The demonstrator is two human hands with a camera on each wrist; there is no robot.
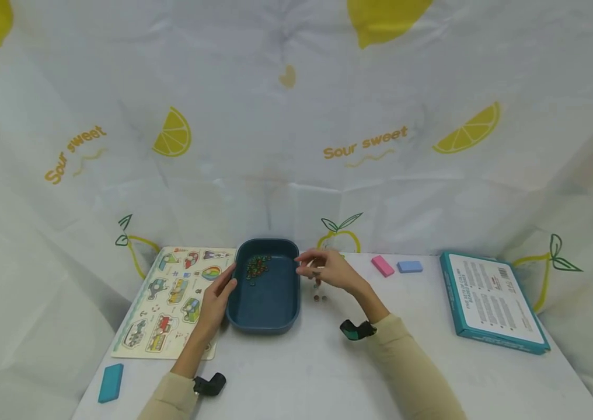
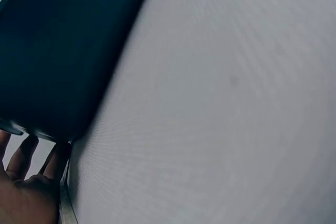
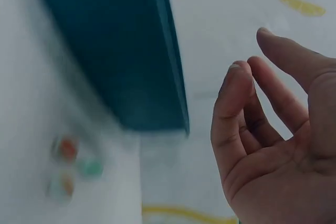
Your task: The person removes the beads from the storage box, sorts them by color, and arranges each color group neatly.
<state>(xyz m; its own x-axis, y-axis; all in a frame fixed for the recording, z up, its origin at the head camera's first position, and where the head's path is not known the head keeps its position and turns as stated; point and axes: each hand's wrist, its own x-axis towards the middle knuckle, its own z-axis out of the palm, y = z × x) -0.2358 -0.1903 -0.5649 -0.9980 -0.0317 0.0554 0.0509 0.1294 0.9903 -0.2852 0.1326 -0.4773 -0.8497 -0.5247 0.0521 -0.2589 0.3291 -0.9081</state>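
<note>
Between the hands, a tray (image 1: 264, 306) sits on the table (image 1: 296, 373), its beads (image 1: 257, 267) clustered on the left hand's side, toward the far end. The left hand (image 1: 215, 300) touches the tray's outer wall with fingers extended, above the right edge of a picture board (image 1: 157, 291). Just outside the opposite wall, the right hand (image 1: 330, 269) hangs with thumb and fingertips apart, nothing visible between them. Below it on the table lie a few loose beads (image 1: 316, 298), blurred in the right wrist view. For beads this small, a light pinch between the pads of thumb and one finger would likely serve best, one bead at a time; a hard squeeze could shoot one out sideways. The fingertips would do well to come down from above, since the tray's wall stands close by, and to clear the rim before parting low inside, where a bead should bounce less. Light, steady pressure from the left hand would guard against the tray sliding or tipping, which could scatter the cluster. Well right of the right hand lies a box (image 1: 496, 303).
</note>
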